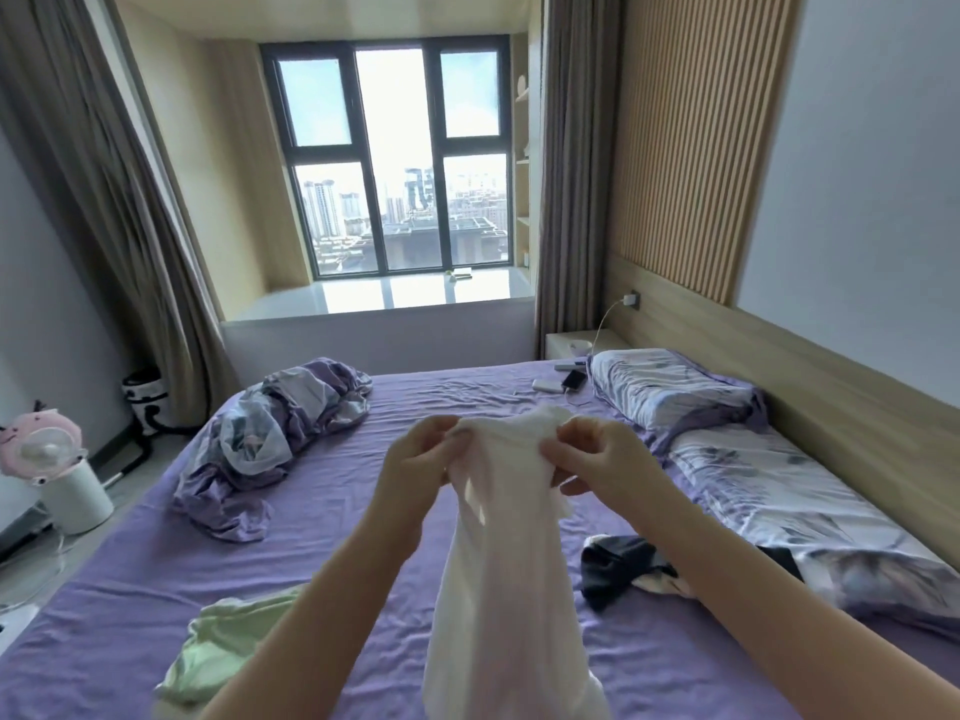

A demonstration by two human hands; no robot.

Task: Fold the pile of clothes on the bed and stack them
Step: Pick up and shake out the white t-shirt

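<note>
Above the purple bed (363,511), both hands pinch an unmarked white garment (498,537).

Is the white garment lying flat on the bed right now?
No, the left hand and right hand hold the white garment up by its top edge, hanging above the purple bed sheet.

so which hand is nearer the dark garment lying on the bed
Right. The right hand is up-left of the dark garment; the left hand is farther left, across the white garment.
</note>
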